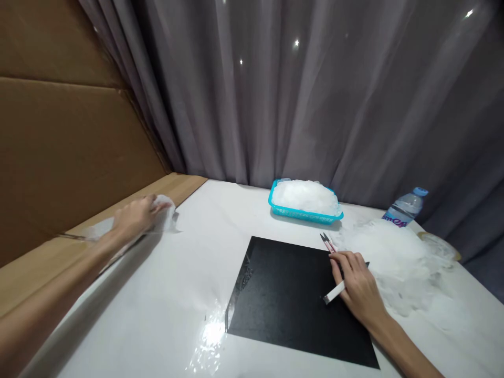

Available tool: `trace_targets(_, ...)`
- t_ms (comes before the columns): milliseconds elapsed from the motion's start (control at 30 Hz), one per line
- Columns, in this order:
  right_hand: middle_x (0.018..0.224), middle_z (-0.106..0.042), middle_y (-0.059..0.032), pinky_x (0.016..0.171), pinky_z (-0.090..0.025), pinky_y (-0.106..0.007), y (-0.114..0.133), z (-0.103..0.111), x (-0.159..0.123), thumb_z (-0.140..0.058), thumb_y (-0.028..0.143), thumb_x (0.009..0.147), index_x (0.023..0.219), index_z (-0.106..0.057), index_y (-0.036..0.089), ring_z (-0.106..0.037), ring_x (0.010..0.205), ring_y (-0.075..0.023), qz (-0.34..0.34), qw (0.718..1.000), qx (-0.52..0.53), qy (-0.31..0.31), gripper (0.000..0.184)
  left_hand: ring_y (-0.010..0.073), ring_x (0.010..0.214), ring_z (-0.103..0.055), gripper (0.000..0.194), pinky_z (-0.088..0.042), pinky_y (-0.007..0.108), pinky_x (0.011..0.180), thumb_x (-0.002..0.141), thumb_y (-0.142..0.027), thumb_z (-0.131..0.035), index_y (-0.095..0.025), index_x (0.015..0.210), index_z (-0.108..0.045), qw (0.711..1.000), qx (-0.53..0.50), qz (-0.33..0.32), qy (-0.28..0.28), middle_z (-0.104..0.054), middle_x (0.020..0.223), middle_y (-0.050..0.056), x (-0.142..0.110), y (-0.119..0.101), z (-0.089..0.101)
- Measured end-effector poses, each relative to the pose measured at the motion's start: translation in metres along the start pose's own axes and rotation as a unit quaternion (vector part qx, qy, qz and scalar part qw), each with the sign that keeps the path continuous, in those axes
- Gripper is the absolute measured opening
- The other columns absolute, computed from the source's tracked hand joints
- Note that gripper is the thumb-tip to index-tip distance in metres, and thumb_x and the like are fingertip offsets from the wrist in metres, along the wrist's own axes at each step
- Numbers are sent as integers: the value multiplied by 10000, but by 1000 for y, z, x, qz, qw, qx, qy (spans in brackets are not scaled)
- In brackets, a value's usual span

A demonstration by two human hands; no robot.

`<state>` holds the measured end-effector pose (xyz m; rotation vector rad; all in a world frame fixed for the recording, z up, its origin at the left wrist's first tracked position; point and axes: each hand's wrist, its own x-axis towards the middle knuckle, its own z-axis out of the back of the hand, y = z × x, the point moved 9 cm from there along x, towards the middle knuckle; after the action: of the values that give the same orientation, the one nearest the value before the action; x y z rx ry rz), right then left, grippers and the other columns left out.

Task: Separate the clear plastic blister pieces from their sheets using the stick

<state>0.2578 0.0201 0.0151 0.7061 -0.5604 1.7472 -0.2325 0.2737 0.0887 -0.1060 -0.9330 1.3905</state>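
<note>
Rather sheer, crumpled white sheet (168,219).

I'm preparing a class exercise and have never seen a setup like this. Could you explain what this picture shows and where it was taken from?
There is no machine here: a person works with two bare hands. The single view comes from a camera worn on the head, looking forward and down.

The left hand has its fingers on a crumpled white sheet, beside the cardboard. The right hand is over the black mat, its fingertips by the snips; a white tool sticks out from under it. How firmly either is gripped is hidden.

On the white table are also a blue basket of white stuffing, a loose pile and a bottle. A curtain hangs behind.
</note>
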Motion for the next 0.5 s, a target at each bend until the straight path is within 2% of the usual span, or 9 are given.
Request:
trace_targets(67,1041,-652,-108,808,-518,-418,0,0,0,-444,170,1067,1166,-582,175,-585,905,-268,-5,1000,5,2,170,329,1129,-687,486,-480,295,794,764,-650,-734,-241,601,-528,1000,3,6,4,-488,487,-20,-4,-26,5)
trace_targets(133,1040,-657,-106,804,-521,-421,-1,-1,0,-457,191,1069,1159,-582,180,-588,899,-268,-16,1000,13,5,155,316,981,-698,494,-486,311,737,856,-670,-629,-239,627,-556,999,-23,27,26,-579,565,-5,-12,-58,4)
trace_targets(200,1039,-663,-104,804,-530,-429,0,0,-1,-489,241,1069,1158,-583,185,-598,905,-271,-33,999,32,10,140,269,785,-691,495,-494,327,667,846,-707,-638,-226,738,-679,995,-53,25,85,-724,715,9,-27,-100,-8)
trace_targets(267,1042,-667,-100,824,-547,-438,5,3,0,-533,311,1060,1181,-583,197,-618,933,-275,-53,996,74,16,174,231,668,-665,545,-490,313,584,853,-743,-611,-213,781,-716,984,-100,20,146,-736,696,30,-49,-142,-27)
trace_targets(333,1085,-672,-103,840,-569,-441,13,7,1,-564,375,1044,1268,-564,213,-637,979,-278,-75,987,138,35,277,206,615,-641,513,-463,281,508,815,-700,-701,-202,930,-753,939,-231,60,248,-736,716,32,-83,-178,-59)
trace_targets(400,1166,-669,-119,830,-590,-430,21,8,2,-566,417,1034,1384,-508,223,-646,1020,-280,-99,974,196,62,404,183,573,-632,484,-442,255,454,802,-656,-756,-200,966,-760,868,-324,107,361,-748,779,36,-125,-207,-96)
trace_targets(467,1235,-659,-135,827,-604,-419,26,7,1,-560,435,1033,1456,-454,224,-649,1049,-281,-123,963,222,87,485,218,644,-697,464,-532,283,525,821,-629,-759,-181,940,-760,785,-390,173,449,-777,848,75,-169,-222,-130)
trace_targets(500,1257,-656,-138,846,-608,-423,26,5,1,-564,437,1031,1478,-437,223,-648,1067,-283,-133,961,222,96,511,235,682,-720,456,-559,299,558,828,-615,-761,-180,962,-762,754,-405,204,476,-788,880,87,-187,-222,-144)
